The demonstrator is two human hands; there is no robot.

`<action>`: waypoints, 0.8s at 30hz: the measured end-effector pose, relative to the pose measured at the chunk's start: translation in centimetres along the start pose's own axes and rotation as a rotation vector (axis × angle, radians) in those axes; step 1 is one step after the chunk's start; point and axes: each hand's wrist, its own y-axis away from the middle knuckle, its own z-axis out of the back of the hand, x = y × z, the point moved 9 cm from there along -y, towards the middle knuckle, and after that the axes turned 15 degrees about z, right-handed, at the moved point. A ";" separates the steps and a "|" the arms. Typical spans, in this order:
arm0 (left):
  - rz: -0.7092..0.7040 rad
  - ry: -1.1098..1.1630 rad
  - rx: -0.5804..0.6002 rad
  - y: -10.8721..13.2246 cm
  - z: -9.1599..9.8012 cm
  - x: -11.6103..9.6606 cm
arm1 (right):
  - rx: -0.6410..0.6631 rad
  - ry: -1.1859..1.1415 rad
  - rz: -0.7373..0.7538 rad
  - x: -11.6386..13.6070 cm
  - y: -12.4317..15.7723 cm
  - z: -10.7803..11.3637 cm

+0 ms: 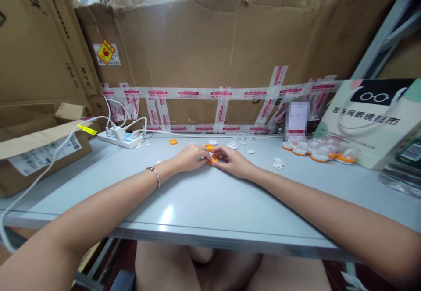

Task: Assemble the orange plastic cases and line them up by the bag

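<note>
My left hand [191,157] and my right hand [234,161] meet over the middle of the table. Their fingertips close from both sides on a small orange round piece [213,160], partly hidden by the fingers. Just behind it lies an orange ring-shaped piece [209,147]; whether a fingertip touches it I cannot tell. Beyond the hands are a white round piece [213,143] and a cluster of small white parts [232,146]. Another orange disc [173,142] lies to the left of my left hand.
Assembled clear-and-orange round pieces [319,152] stand at the right, before a paper bag [365,124] and a phone [297,118]. More white parts [278,164] lie nearer. A power strip [121,139] with cables and an open carton [49,150] stand left. Large cardboard [197,45] walls the back.
</note>
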 end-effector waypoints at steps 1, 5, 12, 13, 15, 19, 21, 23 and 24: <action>0.000 -0.002 0.013 0.0 -0.1 0.0 | 0.002 0.008 -0.003 -0.1 0.0 0.0; 0.021 0.054 0.081 -0.2 0.0 -0.3 | 0.018 0.013 0.013 0.1 0.0 -0.1; 0.314 0.079 0.264 0.9 4.5 4.2 | 0.009 0.076 0.005 0.3 0.1 0.0; 0.366 0.001 0.393 1.8 4.4 5.4 | 0.013 0.087 0.003 0.3 0.1 0.0; 0.495 -0.126 0.620 4.0 4.2 8.2 | 0.020 0.095 0.001 0.4 0.2 -0.1; 0.678 -0.275 0.689 5.9 5.4 12.0 | 0.020 0.087 -0.005 0.3 0.2 -0.1; 0.691 -0.286 0.732 6.3 5.0 12.3 | 0.022 0.084 -0.003 0.2 0.2 -0.1; 0.704 -0.282 0.775 6.5 4.5 12.2 | 0.025 0.081 0.003 0.2 0.3 -0.1; 0.718 -0.276 0.789 6.6 4.2 12.2 | 0.025 0.079 0.007 0.3 0.3 -0.1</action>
